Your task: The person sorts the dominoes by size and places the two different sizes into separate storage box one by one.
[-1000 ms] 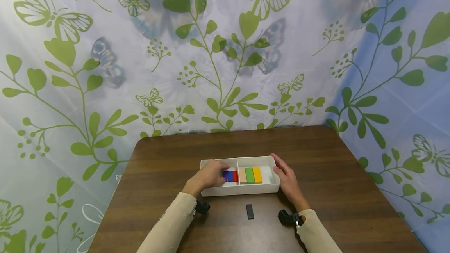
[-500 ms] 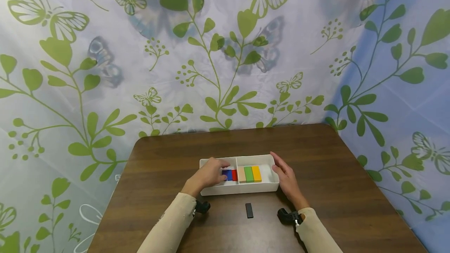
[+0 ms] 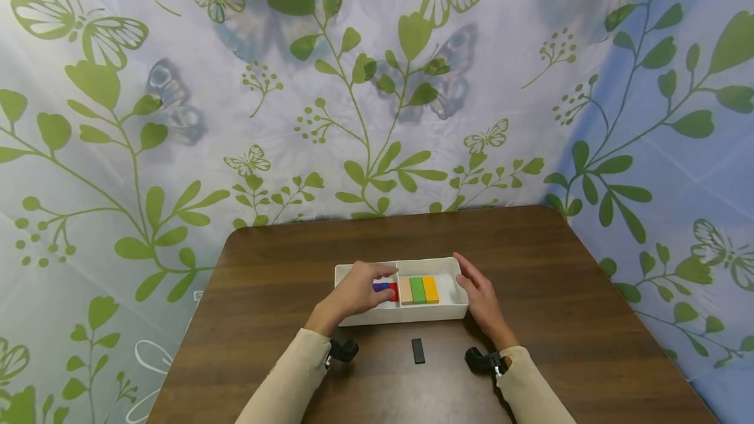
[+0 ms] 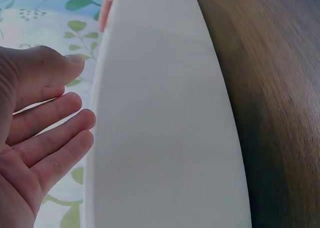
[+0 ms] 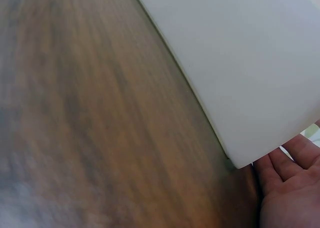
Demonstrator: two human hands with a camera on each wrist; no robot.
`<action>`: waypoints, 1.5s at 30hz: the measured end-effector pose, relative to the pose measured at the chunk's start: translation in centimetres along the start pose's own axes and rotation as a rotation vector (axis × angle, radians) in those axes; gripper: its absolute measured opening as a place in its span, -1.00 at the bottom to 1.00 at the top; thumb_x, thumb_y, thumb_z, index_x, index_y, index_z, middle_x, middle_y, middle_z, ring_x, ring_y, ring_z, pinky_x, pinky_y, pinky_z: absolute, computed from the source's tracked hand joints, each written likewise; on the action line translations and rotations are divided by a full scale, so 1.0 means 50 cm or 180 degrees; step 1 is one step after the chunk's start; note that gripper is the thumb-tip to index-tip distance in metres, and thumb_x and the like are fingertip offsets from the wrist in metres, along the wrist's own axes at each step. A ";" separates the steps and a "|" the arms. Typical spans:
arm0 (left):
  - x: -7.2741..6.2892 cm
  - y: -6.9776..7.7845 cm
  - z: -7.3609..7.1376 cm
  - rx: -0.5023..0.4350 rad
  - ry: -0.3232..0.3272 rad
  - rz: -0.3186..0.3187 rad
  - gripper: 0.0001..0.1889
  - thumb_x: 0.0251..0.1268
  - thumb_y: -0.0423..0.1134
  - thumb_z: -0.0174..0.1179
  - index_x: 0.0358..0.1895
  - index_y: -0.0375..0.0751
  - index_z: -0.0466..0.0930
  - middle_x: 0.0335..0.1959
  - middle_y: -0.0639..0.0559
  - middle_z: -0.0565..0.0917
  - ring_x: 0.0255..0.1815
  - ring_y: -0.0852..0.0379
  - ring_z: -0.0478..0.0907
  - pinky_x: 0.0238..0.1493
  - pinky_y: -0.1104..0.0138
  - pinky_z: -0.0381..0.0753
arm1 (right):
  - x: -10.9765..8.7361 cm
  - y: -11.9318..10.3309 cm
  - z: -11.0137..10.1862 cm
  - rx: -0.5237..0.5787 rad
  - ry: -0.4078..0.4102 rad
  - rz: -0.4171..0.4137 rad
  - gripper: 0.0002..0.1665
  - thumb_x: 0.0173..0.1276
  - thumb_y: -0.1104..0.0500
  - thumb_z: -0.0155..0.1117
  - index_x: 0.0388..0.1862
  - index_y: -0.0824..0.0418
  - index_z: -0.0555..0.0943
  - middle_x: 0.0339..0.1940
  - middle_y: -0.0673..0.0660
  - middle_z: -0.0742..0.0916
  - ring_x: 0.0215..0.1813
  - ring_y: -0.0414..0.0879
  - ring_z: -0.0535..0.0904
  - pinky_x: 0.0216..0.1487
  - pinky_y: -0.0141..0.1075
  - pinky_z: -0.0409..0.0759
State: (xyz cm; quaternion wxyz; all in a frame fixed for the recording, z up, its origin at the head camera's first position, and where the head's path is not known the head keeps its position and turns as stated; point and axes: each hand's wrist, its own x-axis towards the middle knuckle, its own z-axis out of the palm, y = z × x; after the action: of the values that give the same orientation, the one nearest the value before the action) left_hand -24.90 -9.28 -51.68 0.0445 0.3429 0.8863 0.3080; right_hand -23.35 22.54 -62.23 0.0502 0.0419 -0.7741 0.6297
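A white two-compartment tray [image 3: 406, 317] lies on the table. My left hand [image 3: 360, 286] hovers over its left compartment, thumb and fingers spread apart above a blue block [image 3: 380, 286] and a red block [image 3: 393, 292], partly covering them. In the left wrist view that hand's fingers [image 4: 55, 153] are loosely bent beside the tray's long wall, with nothing between them. My right hand [image 3: 484, 298] holds the tray's right end, thumb at the rim and fingers along the outside. Beige [image 3: 405, 290], green [image 3: 417, 290] and yellow [image 3: 430, 290] blocks sit side by side in the right compartment.
A black block [image 3: 418, 351] lies on the brown wooden table [image 3: 283, 254] in front of the tray, between the two forearms. A divider [image 3: 398, 280] separates the compartments. Behind the table hangs a curtain [image 3: 365, 84] with leaf and butterfly prints.
My left hand has shifted to the right across the left compartment, now reaching over the blue and red blocks toward the divider. The right hand stays at the tray's end.
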 end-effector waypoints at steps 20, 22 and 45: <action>-0.046 0.071 0.009 -0.0593 0.0226 0.0143 -0.50 0.44 -0.17 0.48 0.36 -0.26 0.72 0.28 -0.12 0.81 0.22 -0.11 0.78 0.35 0.11 0.75 | -0.002 -0.002 0.001 0.0031 0.0008 0.0018 -0.38 0.82 0.19 -0.04 0.77 0.05 0.32 0.80 0.20 0.34 0.79 0.25 0.22 0.75 0.29 0.13; -0.053 0.074 0.015 -0.0623 0.0269 0.0159 -0.49 0.42 -0.17 0.49 0.36 -0.27 0.73 0.29 -0.12 0.80 0.24 -0.10 0.79 0.36 0.19 0.73 | -0.002 -0.003 0.001 0.0027 0.0019 0.0014 -0.38 0.82 0.20 -0.04 0.77 0.07 0.32 0.80 0.22 0.34 0.79 0.27 0.22 0.75 0.30 0.13; -0.127 0.108 0.126 -0.0652 0.0666 0.0305 -0.50 0.27 -0.30 0.59 0.28 -0.32 0.76 0.18 -0.11 0.85 0.23 0.06 0.81 0.35 0.24 0.73 | -0.003 -0.002 0.002 0.0035 -0.0010 0.0059 -0.38 0.83 0.16 -0.02 0.78 0.01 0.32 0.81 0.16 0.33 0.80 0.20 0.21 0.78 0.19 0.15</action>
State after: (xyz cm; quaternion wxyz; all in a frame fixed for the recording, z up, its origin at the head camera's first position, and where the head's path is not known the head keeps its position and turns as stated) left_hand -15.13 -6.97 -54.48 -0.0280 0.3445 0.8327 0.4326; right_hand -23.18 22.45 -62.17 0.0430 0.0360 -0.7710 0.6343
